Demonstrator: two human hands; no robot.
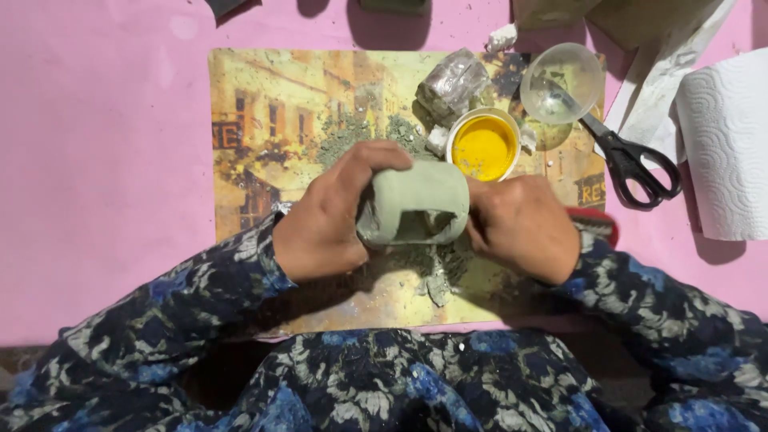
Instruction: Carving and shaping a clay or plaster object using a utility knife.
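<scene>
My left hand [332, 212] and my right hand [524, 224] both grip a grey-green clay-covered cylinder [420, 204] lying on its side over a picture placemat [272, 120]. The left fingers wrap over its top left end; the right hand presses its right end. Clay crumbs [432, 276] lie under it on the mat. A red-handled thing [596, 220] pokes out behind my right wrist, mostly hidden.
Beyond the cylinder stands a small tub of yellow paint [482, 146], a foil-wrapped lump [452, 80] and a clear plastic lid [562, 82]. Black scissors [632, 164] and a paper towel roll [728, 144] lie at the right on the pink table [104, 160].
</scene>
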